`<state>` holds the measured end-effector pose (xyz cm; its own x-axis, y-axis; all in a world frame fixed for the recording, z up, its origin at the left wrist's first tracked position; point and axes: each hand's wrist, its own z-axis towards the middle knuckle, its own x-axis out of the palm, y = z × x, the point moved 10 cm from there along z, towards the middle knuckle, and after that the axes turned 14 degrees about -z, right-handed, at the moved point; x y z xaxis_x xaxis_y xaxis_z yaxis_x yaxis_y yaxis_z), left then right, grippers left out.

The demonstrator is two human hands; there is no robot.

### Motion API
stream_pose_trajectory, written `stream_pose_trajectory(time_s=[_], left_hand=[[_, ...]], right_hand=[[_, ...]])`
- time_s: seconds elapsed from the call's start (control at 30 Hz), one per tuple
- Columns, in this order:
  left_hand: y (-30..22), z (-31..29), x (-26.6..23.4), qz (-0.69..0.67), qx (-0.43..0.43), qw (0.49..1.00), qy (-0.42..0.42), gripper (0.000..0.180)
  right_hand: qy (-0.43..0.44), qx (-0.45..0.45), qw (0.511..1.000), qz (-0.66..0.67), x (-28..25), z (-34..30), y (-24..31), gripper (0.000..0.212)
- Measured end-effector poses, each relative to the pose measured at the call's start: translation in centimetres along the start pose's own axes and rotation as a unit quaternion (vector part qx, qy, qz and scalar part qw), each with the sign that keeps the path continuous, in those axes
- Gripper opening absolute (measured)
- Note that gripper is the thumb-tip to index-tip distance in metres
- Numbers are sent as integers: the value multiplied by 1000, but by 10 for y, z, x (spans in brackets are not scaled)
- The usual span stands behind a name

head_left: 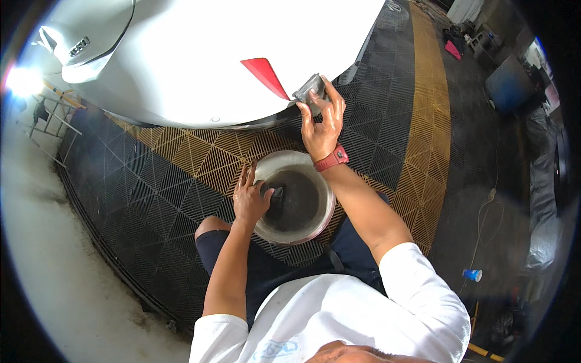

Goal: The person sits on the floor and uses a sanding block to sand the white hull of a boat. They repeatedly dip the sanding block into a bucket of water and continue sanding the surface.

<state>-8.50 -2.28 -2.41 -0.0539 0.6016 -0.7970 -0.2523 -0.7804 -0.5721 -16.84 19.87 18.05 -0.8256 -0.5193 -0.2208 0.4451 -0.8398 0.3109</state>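
Observation:
My right hand [324, 118] is closed round a small grey block [309, 88], possibly a sponge or sanding block. It holds the block at the corner of a white car bumper [200, 66], just right of a red reflector [266, 77]. At the left rim of a round whitish bucket [330, 209], my left hand [249, 198] has its fingers stretched out and its thumb apart, reaching over the inside. Murky dark water [302, 196] fills the bucket's lower part. A dark lump [275, 202] shows beside that thumb; its kind is unclear.
The bucket stands between my knees on black and yellow slatted floor tiles [206, 154]. To the right are a thin cable [481, 224], a blue cup [472, 275] lying on the floor, and a dark bin [511, 85]. A metal frame [54, 118] and bright lamp [25, 81] stand left.

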Motion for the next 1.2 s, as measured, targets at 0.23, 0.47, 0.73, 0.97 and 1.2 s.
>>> stream_pose_trajectory(time_s=[0.23, 0.47, 0.73, 0.97, 1.2], left_hand=[[0, -5, -1, 14, -6, 1000, 6, 38], [10, -10, 0, -3, -48, 999, 12, 43], [15, -5, 8, -22, -40, 999, 12, 38], [19, 0, 4, 2, -45, 999, 15, 31], [18, 2, 13, 21, -65, 997, 46, 30]], right_hand=[[-47, -15, 999, 3, -10, 33, 41, 42], [-67, -33, 997, 16, -13, 47, 64, 43], [88, 72, 993, -25, -16, -80, 24, 46], [684, 268, 668, -121, 75, -339, -33, 44], [778, 15, 582, -235, 87, -501, -91, 54]])
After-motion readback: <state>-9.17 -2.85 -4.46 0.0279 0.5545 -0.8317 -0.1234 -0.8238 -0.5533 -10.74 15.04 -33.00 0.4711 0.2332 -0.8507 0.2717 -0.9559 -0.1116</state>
